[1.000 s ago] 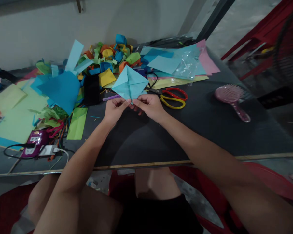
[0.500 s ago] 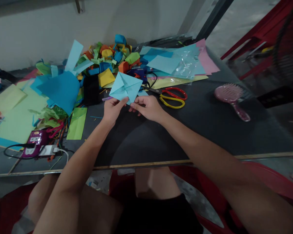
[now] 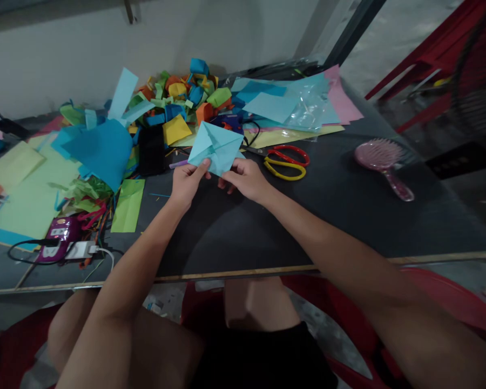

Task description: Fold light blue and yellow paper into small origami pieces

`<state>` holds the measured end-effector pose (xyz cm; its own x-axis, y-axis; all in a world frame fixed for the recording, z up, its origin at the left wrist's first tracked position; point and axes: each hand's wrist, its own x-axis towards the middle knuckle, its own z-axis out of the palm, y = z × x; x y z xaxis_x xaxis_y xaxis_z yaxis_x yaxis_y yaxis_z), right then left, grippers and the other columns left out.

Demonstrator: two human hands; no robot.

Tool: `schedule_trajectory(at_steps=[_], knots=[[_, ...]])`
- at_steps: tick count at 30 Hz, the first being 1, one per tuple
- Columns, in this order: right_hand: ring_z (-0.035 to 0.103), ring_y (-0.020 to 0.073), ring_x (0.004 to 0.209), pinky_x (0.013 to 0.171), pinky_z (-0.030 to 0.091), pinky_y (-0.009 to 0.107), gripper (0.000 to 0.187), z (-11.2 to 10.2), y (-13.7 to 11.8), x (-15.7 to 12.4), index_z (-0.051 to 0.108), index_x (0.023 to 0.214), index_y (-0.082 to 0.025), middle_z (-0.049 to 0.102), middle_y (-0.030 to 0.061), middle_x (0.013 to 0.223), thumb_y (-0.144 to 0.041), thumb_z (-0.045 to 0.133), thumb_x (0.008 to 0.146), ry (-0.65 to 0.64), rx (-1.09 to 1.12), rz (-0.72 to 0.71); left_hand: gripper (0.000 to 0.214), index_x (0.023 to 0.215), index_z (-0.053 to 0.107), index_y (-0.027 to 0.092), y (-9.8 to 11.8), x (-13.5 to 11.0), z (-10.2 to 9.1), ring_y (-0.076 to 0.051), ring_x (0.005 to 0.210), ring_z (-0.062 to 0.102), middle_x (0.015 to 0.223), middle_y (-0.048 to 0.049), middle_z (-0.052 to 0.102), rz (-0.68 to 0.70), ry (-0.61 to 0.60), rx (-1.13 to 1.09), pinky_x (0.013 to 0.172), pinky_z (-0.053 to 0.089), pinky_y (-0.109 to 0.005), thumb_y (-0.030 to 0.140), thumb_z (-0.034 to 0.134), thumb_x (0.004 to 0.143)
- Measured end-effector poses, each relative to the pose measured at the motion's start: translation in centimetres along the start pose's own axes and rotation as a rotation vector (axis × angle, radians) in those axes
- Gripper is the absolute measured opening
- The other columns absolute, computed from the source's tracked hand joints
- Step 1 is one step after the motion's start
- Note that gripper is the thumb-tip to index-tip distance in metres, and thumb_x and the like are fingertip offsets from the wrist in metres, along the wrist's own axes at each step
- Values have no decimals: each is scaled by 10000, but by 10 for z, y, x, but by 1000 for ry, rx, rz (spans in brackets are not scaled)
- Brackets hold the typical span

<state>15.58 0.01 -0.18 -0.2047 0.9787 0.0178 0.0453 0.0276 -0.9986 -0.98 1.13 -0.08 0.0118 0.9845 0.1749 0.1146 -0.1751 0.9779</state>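
A folded light-blue paper [image 3: 215, 147] with crease lines is held up above the dark table [image 3: 235, 227]. My left hand [image 3: 187, 182] pinches its lower left edge between thumb and fingers. My right hand [image 3: 247, 178] pinches its lower right edge. Both hands hover over the middle of the table, close together, fingers closed on the paper.
Red-and-yellow scissors [image 3: 287, 161] lie just right of my hands. A pink hairbrush [image 3: 383, 162] lies further right. A heap of coloured paper scraps [image 3: 178, 100] and sheets covers the back and left. A purple device with cables [image 3: 60, 237] sits near the left front edge.
The blue paper has been turned and folded from an upright kite shape into a smaller, tilted shape. Both hands stayed in nearly the same place.
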Motion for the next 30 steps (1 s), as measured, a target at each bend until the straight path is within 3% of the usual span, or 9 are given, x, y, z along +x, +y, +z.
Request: schedule_trajectory(at_steps=[4,7,11,17,30], knots=[[602,101,529,412,463,177,173,-1,2,1,648,705,-160,694,31,647,-327,694,702,66,19,2,382,604,710,170,-3,0,0,-78,542,486,577,7,630,-3,-126,-48,558,361,-236,531,822,654],[599,103,521,409,462,184,172,-2,2,2,653,701,-160,701,39,651,-324,703,686,66,24,5,295,685,755,177,-8,-1,0,-105,614,568,679,-23,708,20,-182,-29,616,415,-245,463,823,676],[604,108,525,413,467,193,175,0,1,2,663,710,-160,706,48,657,-330,703,686,45,26,-6,282,639,743,185,-9,-4,2,-97,564,520,614,-9,670,24,-117,28,569,383,-246,451,784,727],[590,100,515,414,465,192,201,-1,-1,1,655,704,-162,702,43,654,-355,708,707,38,18,-35,377,525,644,183,2,-1,0,-78,521,406,523,33,517,26,3,-8,517,321,-243,478,808,693],[606,101,555,444,484,195,147,-4,0,0,652,700,-163,712,48,688,-304,654,741,30,5,-76,351,530,633,191,2,12,-13,-85,542,421,545,14,538,6,133,-72,554,358,-242,453,779,712]])
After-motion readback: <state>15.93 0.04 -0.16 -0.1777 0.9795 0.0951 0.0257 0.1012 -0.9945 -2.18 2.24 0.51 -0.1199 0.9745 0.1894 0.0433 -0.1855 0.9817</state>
